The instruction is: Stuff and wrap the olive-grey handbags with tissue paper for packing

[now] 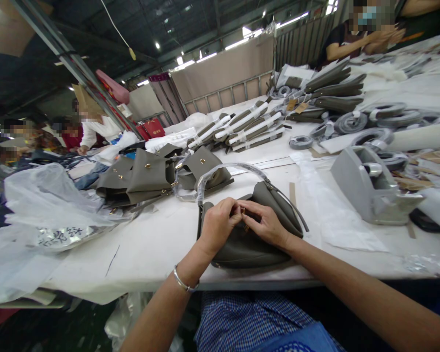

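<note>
A dark olive handbag (256, 252) lies on the white table right before me, its handle (238, 166) wrapped in clear plastic and arching up behind my hands. Over the bag's middle, my left hand (222, 222) and my right hand (266, 222) meet at the fingertips. Both are closed in a pinch around a small gold-coloured metal clasp (243, 210), largely covered by the fingers. A strap hangs over the bag's right side.
Left of the bag are more olive bags (146, 176) and clear plastic bags (55, 200). A grey tape dispenser (366, 190) stands right. Wrapped straps (249, 122) and coiled strips (352, 122) lie behind. Several people work at the far left and far right.
</note>
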Motion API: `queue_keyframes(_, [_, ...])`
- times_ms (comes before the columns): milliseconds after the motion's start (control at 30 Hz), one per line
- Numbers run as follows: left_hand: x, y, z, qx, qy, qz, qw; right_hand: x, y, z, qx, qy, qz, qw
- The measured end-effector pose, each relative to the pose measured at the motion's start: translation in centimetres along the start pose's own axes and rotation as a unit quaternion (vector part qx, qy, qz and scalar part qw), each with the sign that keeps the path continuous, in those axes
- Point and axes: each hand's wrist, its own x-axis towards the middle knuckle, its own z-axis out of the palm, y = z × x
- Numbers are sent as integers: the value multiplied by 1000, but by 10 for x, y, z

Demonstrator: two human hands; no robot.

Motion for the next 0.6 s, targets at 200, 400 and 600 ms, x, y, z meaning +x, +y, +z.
queue_keyframes(200, [1, 0, -6, -40, 36, -42, 998, -2, 0, 0, 24, -8, 23, 999])
queue_keyframes(400, [-3, -3, -5, -245, 38, -98, 964, -4, 0, 5, 167, -14, 89, 982])
queue_keyframes(600, [-8, 3, -12, -167, 28, -8, 986, -3, -3, 5, 232, -6, 96, 968])
